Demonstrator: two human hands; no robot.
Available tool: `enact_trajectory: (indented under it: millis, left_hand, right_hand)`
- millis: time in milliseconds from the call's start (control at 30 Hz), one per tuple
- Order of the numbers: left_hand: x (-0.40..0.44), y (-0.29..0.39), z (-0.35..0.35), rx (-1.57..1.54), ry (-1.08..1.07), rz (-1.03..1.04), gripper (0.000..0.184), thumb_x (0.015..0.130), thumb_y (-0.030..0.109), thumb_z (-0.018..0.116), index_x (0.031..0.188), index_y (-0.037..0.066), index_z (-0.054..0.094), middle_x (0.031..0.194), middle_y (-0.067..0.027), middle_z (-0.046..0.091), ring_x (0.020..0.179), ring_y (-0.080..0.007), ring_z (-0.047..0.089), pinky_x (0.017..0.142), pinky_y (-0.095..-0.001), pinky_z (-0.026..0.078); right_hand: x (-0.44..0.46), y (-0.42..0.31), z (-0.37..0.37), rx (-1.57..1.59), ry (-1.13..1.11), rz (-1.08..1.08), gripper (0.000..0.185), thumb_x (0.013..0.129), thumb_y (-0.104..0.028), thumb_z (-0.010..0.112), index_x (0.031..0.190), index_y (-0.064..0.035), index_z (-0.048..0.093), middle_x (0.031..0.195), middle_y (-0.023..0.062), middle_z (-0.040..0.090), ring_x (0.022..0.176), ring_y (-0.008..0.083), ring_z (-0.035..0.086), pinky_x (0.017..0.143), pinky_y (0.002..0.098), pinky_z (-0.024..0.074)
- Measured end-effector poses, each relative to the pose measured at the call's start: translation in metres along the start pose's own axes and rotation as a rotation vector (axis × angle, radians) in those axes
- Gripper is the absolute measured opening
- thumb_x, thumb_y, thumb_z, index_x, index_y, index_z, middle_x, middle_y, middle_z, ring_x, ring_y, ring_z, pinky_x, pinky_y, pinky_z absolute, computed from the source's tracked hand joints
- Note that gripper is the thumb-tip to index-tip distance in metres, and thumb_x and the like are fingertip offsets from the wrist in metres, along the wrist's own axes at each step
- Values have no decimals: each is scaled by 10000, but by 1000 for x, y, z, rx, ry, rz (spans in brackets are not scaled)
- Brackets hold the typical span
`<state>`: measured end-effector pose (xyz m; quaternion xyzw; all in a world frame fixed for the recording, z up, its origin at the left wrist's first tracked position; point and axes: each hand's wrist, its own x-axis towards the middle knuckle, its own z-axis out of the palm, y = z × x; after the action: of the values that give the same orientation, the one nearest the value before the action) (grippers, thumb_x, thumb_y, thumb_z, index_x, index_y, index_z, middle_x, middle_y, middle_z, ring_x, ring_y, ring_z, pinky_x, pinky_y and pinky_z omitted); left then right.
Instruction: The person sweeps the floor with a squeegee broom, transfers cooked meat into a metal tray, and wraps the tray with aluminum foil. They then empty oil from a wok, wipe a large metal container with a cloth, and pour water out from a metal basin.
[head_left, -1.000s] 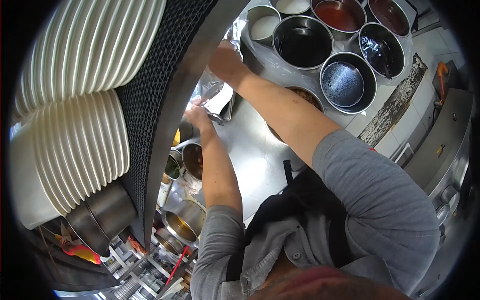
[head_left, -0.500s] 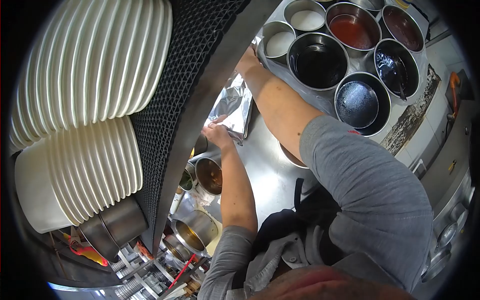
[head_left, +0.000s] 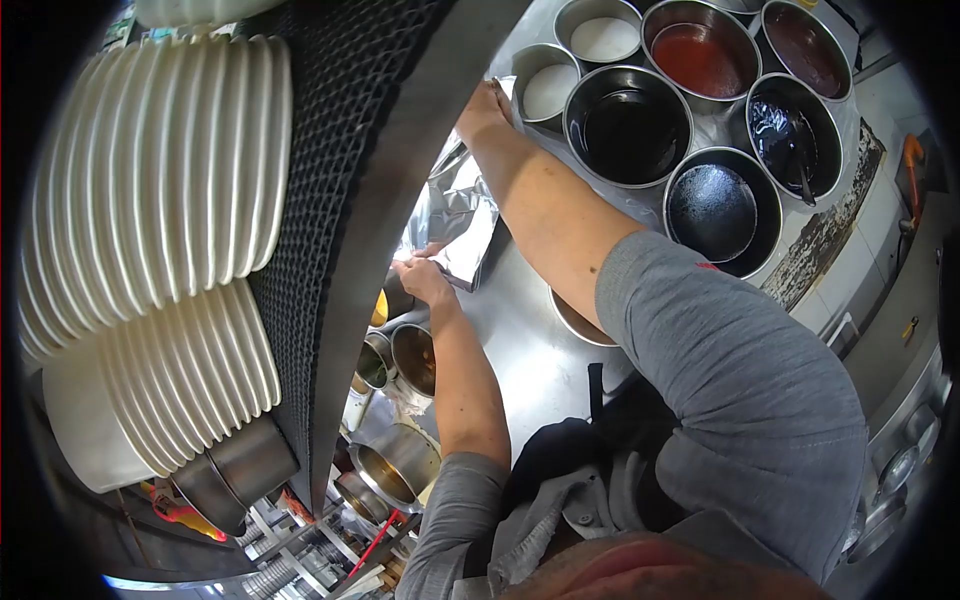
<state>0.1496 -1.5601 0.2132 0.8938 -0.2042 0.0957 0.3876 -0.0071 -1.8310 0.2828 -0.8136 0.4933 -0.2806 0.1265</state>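
A crinkled sheet of aluminium foil (head_left: 458, 215) lies over a flat, box-like shape on the steel counter. My left hand (head_left: 427, 281) is closed at its near edge, the fingers pinching the foil. Stretched toward the far edge, my right hand (head_left: 484, 110) has its fingers bent in, with a bit of foil showing beside them. The dark shelf edge hides part of the right hand and the left side of the foil. What lies under the foil cannot be made out.
Round metal pots (head_left: 628, 125) with dark, red and white contents stand to the right. Stacked white dishes (head_left: 150, 180) sit on a mesh-lined shelf (head_left: 340, 130) at left. Small metal containers (head_left: 413, 358) flank my left forearm. A pot's rim (head_left: 575, 322) shows under my right arm.
Both hands have shifted slightly left in the view, the left one also a little lower. The foil's near edge sits lower too. The view itself has moved a little, and the shelf dishes appear lower.
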Motion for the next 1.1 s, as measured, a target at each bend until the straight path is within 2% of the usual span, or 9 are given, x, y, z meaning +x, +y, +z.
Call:
enact_trajectory:
  millis: [33, 100, 200, 300, 500, 633, 800, 967, 1100]
  left_hand:
    - [-3, 1, 1, -25, 61, 55, 273, 843, 57, 393, 1071, -66, 478, 871, -172, 636, 667, -211, 621, 527, -290, 465]
    - [-23, 58, -25, -353, -92, -254, 248, 883, 130, 384, 1025, -40, 495, 772, -128, 605, 588, -186, 578, 472, -296, 430]
    - [-13, 37, -19, -482, -38, -571, 230, 906, 178, 378, 964, -4, 507, 652, -69, 529, 525, -159, 529, 412, -284, 381]
    - [-8, 27, -22, -584, -257, -557, 198, 915, 194, 387, 927, 34, 504, 632, -43, 473, 487, -143, 499, 372, -271, 332]
    - [-23, 61, -29, -634, -193, -492, 162, 896, 91, 341, 931, 11, 477, 781, -116, 544, 486, -188, 520, 396, -303, 419]
    - [-22, 72, -31, -638, -235, -395, 151, 896, 72, 321, 922, 6, 455, 775, -117, 546, 542, -183, 551, 437, -281, 446]
    - [7, 51, -31, -658, -225, -309, 123, 886, 17, 358, 812, 57, 448, 666, -11, 482, 496, -93, 438, 425, -234, 353]
    - [9, 62, -39, -480, -319, -356, 114, 862, 1, 402, 780, 68, 443, 669, -14, 485, 513, -100, 459, 436, -234, 364]
    - [8, 51, -30, -617, -213, -401, 103, 861, -7, 399, 788, 51, 445, 662, -25, 488, 518, -118, 487, 443, -243, 385]
  right_hand:
    - [0, -1, -16, 43, -43, 56, 183, 810, -146, 538, 872, -79, 696, 894, 103, 678, 894, 238, 644, 749, 375, 513]
    - [6, -3, -10, 96, -88, 102, 193, 811, -138, 533, 892, -66, 693, 912, 112, 680, 885, 247, 654, 717, 399, 533]
    - [21, 4, 7, 297, -197, 194, 242, 814, -131, 503, 950, -43, 683, 966, 148, 670, 876, 303, 661, 597, 524, 538]
    - [30, 6, -12, 292, -432, 304, 278, 822, -145, 478, 983, -38, 678, 1000, 160, 663, 888, 340, 655, 571, 575, 532]
    - [29, 7, -36, 494, -458, 531, 284, 792, -123, 488, 988, -49, 681, 1019, 156, 659, 907, 339, 650, 682, 512, 544]
    - [26, 8, -30, 431, -347, 361, 273, 769, -99, 517, 982, -38, 676, 1030, 168, 651, 933, 338, 641, 610, 589, 521]
    - [28, 13, 23, 322, -169, 181, 259, 797, -104, 513, 989, -37, 673, 1028, 182, 646, 933, 324, 643, 711, 474, 530]
    - [37, 10, 54, 243, -37, 58, 235, 813, -102, 513, 967, -41, 679, 997, 189, 652, 910, 311, 652, 761, 400, 536]
    - [38, -1, 29, 338, -103, 206, 195, 799, -103, 527, 886, -38, 689, 921, 173, 668, 879, 292, 661, 748, 378, 533]
